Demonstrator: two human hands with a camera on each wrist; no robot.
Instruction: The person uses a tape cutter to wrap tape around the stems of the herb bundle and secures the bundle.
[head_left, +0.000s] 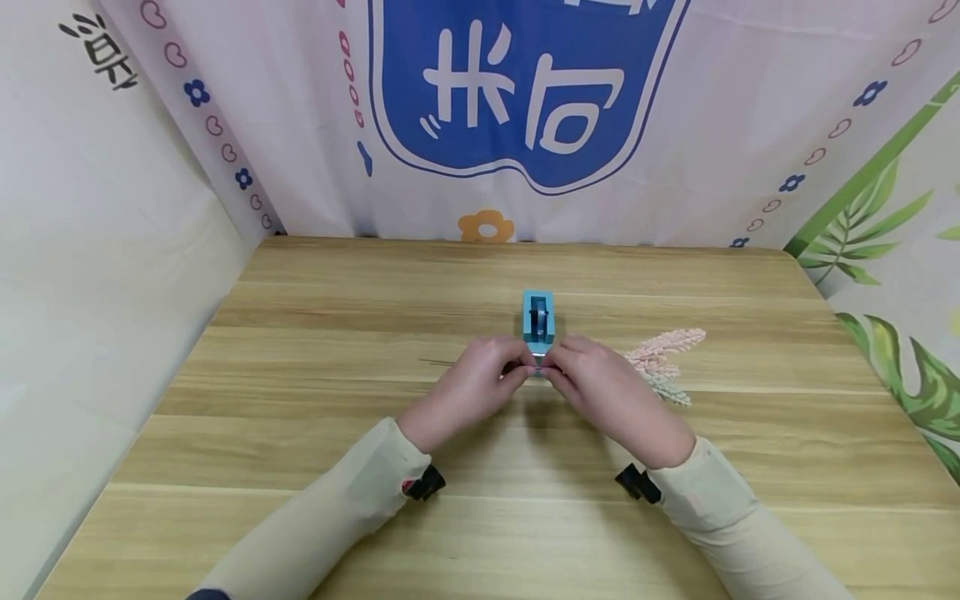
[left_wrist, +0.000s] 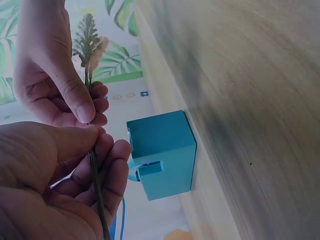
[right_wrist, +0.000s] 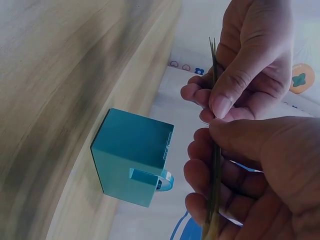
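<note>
In the head view, my left hand (head_left: 474, 379) and my right hand (head_left: 607, 392) meet fingertip to fingertip at the near end of a blue tape dispenser (head_left: 538, 340). Both pinch a thin bundle of artificial flower stems (left_wrist: 95, 180) between thumb and fingers, their thumbs almost touching. Pink flower heads (head_left: 671, 342) and a pale green one (head_left: 667, 389) stick out past my right hand. Bare stem ends (right_wrist: 213, 50) poke out beyond the left. A roll of clear tape (head_left: 539, 319) sits inside the dispenser. My fingers hide the middle of the stems.
The dispenser stands on a wood-grain table (head_left: 495, 533). Behind the table hangs a printed cloth (head_left: 300, 108), and more patterned cloth with green leaves (head_left: 885, 225) borders the right side. Dark wrist cameras (head_left: 425, 483) sit at both cuffs.
</note>
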